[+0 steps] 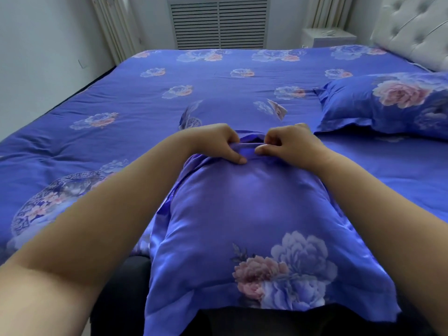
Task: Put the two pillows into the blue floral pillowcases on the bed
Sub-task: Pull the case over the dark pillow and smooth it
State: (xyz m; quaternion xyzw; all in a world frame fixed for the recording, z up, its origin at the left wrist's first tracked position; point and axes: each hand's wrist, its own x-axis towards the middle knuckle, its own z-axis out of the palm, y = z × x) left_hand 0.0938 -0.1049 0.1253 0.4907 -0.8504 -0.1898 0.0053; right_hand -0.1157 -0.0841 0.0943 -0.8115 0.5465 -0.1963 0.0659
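A pillow in a blue floral pillowcase [242, 214] lies lengthwise in front of me, its near end hanging over the bed's edge against my dark trousers. My left hand [218, 144] and my right hand [291, 144] both pinch the cloth at the case's far end, thumbs nearly touching, fingers curled into the fold at the opening. The pillow itself is hidden inside the case. A second pillow in a matching pillowcase [392, 105] lies at the right, near the headboard.
The bed is covered by a blue floral quilt [145, 98]. A white tufted headboard [412, 27] stands at the far right, a white nightstand [327, 37] behind the bed, a slatted radiator cover [218, 23] on the far wall.
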